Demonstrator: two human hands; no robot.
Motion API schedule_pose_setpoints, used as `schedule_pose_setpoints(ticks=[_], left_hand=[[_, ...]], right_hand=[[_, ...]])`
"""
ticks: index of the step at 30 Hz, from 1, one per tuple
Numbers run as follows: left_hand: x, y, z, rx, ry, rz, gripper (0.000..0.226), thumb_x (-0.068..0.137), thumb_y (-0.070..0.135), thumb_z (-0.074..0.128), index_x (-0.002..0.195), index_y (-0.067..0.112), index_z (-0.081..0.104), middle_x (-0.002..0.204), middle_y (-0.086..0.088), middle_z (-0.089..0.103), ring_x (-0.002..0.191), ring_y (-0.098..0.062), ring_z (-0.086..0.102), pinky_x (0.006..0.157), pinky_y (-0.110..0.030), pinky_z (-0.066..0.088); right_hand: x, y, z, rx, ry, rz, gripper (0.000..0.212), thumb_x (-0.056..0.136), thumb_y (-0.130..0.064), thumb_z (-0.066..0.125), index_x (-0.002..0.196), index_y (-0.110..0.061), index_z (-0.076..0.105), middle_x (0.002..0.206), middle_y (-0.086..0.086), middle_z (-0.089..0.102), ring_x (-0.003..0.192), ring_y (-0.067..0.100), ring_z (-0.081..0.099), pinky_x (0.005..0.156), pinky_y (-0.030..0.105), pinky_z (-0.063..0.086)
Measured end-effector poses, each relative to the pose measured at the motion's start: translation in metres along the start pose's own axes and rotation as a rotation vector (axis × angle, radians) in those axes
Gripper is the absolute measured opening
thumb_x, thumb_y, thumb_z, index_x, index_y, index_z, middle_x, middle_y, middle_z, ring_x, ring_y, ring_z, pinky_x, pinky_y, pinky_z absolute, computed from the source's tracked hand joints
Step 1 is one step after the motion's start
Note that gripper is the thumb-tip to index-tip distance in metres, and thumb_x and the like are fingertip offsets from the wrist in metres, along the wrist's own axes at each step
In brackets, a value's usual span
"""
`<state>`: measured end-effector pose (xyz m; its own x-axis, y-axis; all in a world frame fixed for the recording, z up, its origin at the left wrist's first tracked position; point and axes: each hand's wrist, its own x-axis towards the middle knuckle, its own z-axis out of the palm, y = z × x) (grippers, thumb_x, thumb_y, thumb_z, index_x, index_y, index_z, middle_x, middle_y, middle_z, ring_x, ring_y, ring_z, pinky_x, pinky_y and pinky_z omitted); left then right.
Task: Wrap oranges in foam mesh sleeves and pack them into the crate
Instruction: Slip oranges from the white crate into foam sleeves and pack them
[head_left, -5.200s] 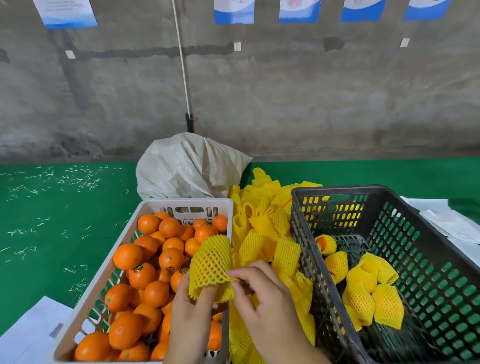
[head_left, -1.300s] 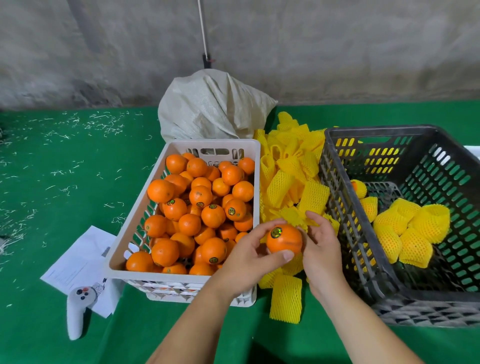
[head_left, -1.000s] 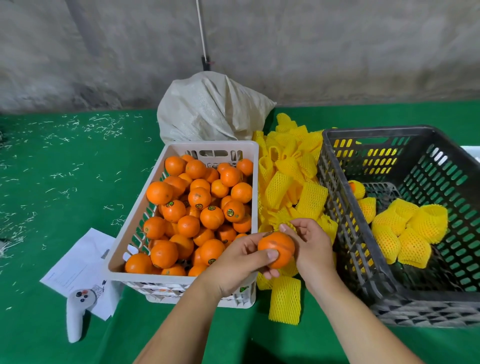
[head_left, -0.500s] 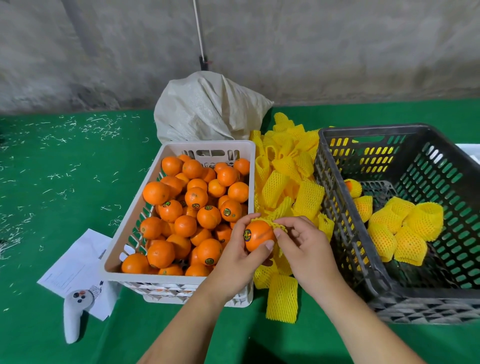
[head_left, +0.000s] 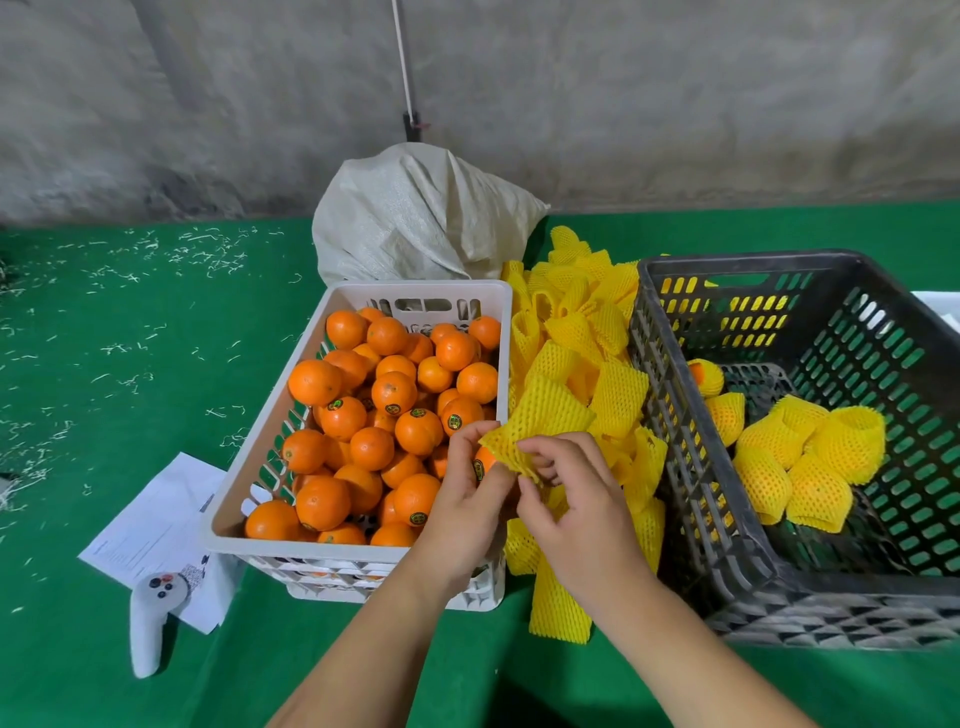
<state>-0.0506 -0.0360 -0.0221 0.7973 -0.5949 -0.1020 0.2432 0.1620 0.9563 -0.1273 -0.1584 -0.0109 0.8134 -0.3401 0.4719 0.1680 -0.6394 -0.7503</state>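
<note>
My left hand (head_left: 467, 499) grips an orange (head_left: 482, 463), mostly hidden behind its fingers, over the right front corner of the white crate (head_left: 249, 483) full of bare oranges (head_left: 374, 410). My right hand (head_left: 576, 499) pinches a yellow foam mesh sleeve (head_left: 530, 426) at the orange; my left fingertips also touch the sleeve's edge. A pile of loose sleeves (head_left: 576, 332) lies between the crates. The dark crate (head_left: 691, 457) on the right holds several wrapped oranges (head_left: 800, 457).
A pale woven sack (head_left: 415, 218) sits behind the white crate. Papers (head_left: 156, 525) and a white controller (head_left: 150, 623) lie on the green table at front left. One flat sleeve (head_left: 558, 608) lies near the front edge. A concrete wall stands behind.
The bare orange stayed in my left hand while my right hand picked a sleeve from the pile and brought it onto the orange. The orange is now largely covered.
</note>
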Motion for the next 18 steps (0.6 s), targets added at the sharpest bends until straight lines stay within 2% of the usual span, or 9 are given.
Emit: schedule_pose_setpoints(ticks=[3,6,8,10,12,14,16,18], left_hand=[[0.002,-0.001,-0.006,-0.029,-0.019,-0.051,0.033,0.087,0.032,0.069,0.114,0.050,0.060,0.103,-0.002,0.071,0.094,-0.019,0.070,0.077,-0.037,0.055],[0.003,-0.005,-0.015,-0.048,-0.100,-0.074,0.061,0.086,0.020,0.074,0.131,0.055,0.053,0.118,-0.005,0.069,0.112,-0.027,0.067,0.097,-0.046,0.049],[0.004,-0.007,-0.016,-0.042,-0.124,-0.048,0.071,0.092,0.020,0.076,0.148,0.050,0.043,0.135,-0.005,0.067,0.128,-0.028,0.064,0.109,-0.048,0.049],[0.004,-0.008,-0.013,0.017,-0.096,-0.002,0.074,0.094,0.028,0.079,0.155,0.033,0.039,0.141,-0.009,0.064,0.132,-0.031,0.062,0.111,-0.053,0.049],[0.004,-0.009,-0.007,0.041,-0.053,0.027,0.068,0.092,0.029,0.081,0.150,0.026,0.046,0.132,-0.011,0.069,0.119,-0.030,0.069,0.098,-0.051,0.058],[0.004,-0.007,-0.004,0.023,0.003,0.057,0.059,0.089,0.027,0.083,0.141,0.024,0.055,0.115,-0.010,0.074,0.090,-0.020,0.074,0.072,-0.035,0.062],[0.004,-0.005,-0.005,0.036,0.067,0.076,0.050,0.086,0.034,0.087,0.128,0.026,0.062,0.098,-0.006,0.075,0.068,-0.012,0.070,0.055,-0.023,0.055],[0.004,-0.003,-0.005,0.044,0.130,0.033,0.050,0.079,0.054,0.087,0.116,0.030,0.064,0.085,-0.005,0.072,0.055,-0.015,0.062,0.044,-0.026,0.048]], right_hand=[[-0.001,0.008,0.001,-0.014,-0.028,0.119,0.040,0.093,-0.017,0.069,0.132,-0.019,0.061,0.120,-0.008,0.050,0.109,0.006,0.053,0.089,0.027,0.051],[0.001,0.011,-0.003,0.012,-0.061,0.097,0.039,0.097,-0.021,0.059,0.136,-0.020,0.061,0.121,-0.010,0.052,0.111,0.005,0.055,0.091,0.027,0.052],[0.005,0.013,-0.009,0.000,-0.041,0.064,0.033,0.099,-0.014,0.061,0.131,-0.018,0.066,0.115,-0.008,0.056,0.105,0.005,0.057,0.086,0.029,0.054],[0.010,0.015,-0.014,-0.045,-0.001,0.049,0.026,0.097,-0.006,0.065,0.121,-0.013,0.072,0.108,-0.003,0.060,0.098,0.008,0.059,0.079,0.035,0.056],[0.011,0.012,-0.016,-0.069,0.025,0.020,0.019,0.095,-0.007,0.066,0.111,-0.011,0.075,0.104,-0.001,0.063,0.094,0.009,0.059,0.075,0.037,0.057],[0.009,0.004,-0.013,-0.077,0.036,-0.053,0.018,0.093,-0.013,0.064,0.107,-0.012,0.075,0.104,-0.003,0.064,0.094,0.008,0.060,0.075,0.031,0.056],[0.007,-0.001,-0.009,-0.042,0.041,-0.117,0.021,0.093,-0.016,0.061,0.110,-0.014,0.074,0.108,-0.006,0.062,0.101,0.008,0.060,0.081,0.025,0.054],[0.005,0.001,-0.006,0.004,0.019,-0.088,0.029,0.093,-0.017,0.063,0.121,-0.016,0.069,0.118,-0.007,0.058,0.111,0.009,0.057,0.090,0.027,0.052]])
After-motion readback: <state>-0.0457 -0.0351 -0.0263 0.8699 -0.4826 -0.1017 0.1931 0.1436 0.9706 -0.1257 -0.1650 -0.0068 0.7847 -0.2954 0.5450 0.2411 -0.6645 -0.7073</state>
